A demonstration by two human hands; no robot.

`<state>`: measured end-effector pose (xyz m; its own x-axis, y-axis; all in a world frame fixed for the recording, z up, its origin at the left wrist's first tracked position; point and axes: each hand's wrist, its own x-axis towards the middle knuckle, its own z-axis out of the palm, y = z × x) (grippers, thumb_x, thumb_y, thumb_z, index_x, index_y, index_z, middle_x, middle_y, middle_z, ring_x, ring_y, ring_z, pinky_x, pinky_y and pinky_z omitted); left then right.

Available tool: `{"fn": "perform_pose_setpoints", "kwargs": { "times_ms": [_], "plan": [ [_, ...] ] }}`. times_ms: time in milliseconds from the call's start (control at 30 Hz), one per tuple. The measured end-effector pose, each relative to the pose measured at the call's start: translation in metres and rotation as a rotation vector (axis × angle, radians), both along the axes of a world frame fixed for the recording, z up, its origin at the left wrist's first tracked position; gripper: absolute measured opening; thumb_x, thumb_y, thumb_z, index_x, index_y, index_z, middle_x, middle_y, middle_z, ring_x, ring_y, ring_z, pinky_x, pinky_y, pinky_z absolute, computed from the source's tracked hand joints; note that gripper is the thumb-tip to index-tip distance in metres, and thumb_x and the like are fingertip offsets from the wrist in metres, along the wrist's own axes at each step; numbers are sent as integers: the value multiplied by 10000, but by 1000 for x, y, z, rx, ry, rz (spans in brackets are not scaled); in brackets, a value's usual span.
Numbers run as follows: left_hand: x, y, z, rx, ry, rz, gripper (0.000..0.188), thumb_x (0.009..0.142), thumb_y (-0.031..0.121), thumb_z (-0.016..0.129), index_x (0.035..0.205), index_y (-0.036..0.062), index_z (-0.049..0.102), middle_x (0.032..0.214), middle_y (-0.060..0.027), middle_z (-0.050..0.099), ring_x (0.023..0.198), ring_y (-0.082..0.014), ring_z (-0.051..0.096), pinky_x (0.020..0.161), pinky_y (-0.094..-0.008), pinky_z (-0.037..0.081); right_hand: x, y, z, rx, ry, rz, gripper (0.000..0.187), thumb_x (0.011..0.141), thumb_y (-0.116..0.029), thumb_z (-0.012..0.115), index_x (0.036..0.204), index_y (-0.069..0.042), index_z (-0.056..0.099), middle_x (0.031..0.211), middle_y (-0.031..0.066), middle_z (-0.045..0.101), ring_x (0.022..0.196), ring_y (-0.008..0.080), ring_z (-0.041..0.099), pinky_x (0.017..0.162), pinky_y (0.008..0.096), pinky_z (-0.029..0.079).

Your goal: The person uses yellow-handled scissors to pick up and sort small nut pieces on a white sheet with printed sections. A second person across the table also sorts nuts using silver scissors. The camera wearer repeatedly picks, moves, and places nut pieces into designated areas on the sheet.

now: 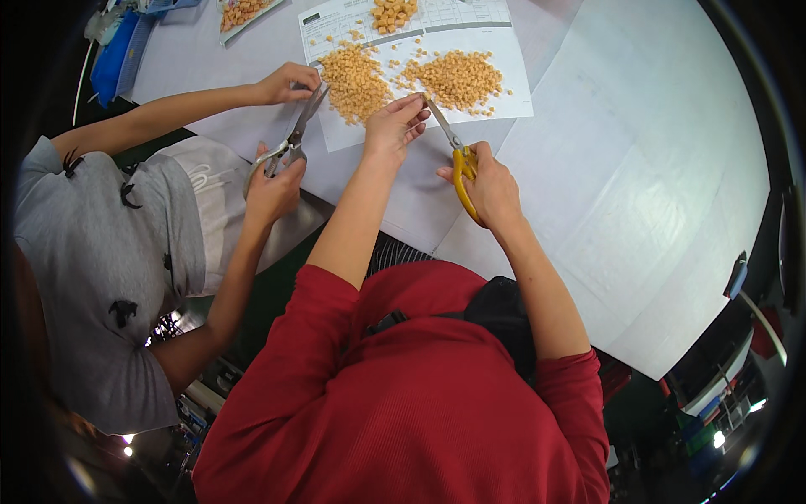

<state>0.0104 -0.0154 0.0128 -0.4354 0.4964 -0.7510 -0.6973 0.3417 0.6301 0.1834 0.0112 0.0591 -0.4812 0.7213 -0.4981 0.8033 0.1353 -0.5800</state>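
My left hand [395,128] is closed in a pinch on a small orange piece [426,97] at its fingertips. My right hand [490,185] grips scissors [459,172] with yellow handles. The metal blades reach up and left to the pinched piece, and I cannot tell whether they touch it. Just beyond my hands, a pile of small orange pieces [457,79] lies on a printed white sheet [514,94]. A second pile [354,84] of such pieces is to its left. At the sheet's far edge sits a heap of larger orange pieces [393,13].
On my left, a co-worker in a grey shirt [109,269] holds metal scissors [296,134] near the left pile. A clear bag of orange pieces [243,12] and a blue container [122,55] stand at the far left. The pale table [655,168] extends to the right.
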Motion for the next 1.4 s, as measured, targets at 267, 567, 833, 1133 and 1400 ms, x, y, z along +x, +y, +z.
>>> {"fn": "perform_pose_setpoints", "kwargs": {
  "times_ms": [267, 567, 833, 1133, 1400],
  "plan": [
    [2, 1, -7, -63, -5, -17, 182, 858, 135, 670, 1017, 49, 650, 868, -15, 658, 772, -101, 610, 669, -246, 497, -1, 2, -7, -25, -72, 11, 616, 742, -559, 688, 981, -27, 492, 770, 203, 654, 723, 392, 647, 626, 462, 499],
    [-1, 1, -6, 68, -135, 77, 216, 848, 141, 683, 1039, 50, 639, 887, -15, 634, 792, -104, 593, 687, -254, 510, 2, 0, 8, -61, -28, -59, 657, 763, -568, 668, 1081, -18, 500, 927, 205, 651, 863, 364, 643, 718, 445, 498],
    [-3, -3, -5, 123, -106, 62, 228, 878, 105, 633, 1098, 45, 624, 903, -15, 624, 798, -116, 590, 702, -267, 520, 2, -9, 11, -54, -9, -16, 682, 776, -580, 648, 1127, -18, 485, 1005, 208, 635, 910, 362, 635, 756, 449, 495],
    [0, -5, -2, 109, -33, 3, 221, 895, 86, 603, 1109, 31, 622, 933, -27, 632, 820, -124, 600, 703, -268, 527, 3, -11, 9, 30, -15, 7, 674, 753, -578, 670, 1095, -27, 489, 946, 204, 643, 849, 374, 644, 705, 458, 505],
    [4, 1, -2, 66, -47, 9, 207, 870, 78, 625, 1071, 31, 651, 912, -36, 655, 802, -124, 619, 676, -256, 511, 2, -8, 8, 28, -38, -16, 641, 745, -569, 681, 1035, -25, 501, 840, 209, 655, 780, 386, 650, 651, 459, 504]
  ]
}}
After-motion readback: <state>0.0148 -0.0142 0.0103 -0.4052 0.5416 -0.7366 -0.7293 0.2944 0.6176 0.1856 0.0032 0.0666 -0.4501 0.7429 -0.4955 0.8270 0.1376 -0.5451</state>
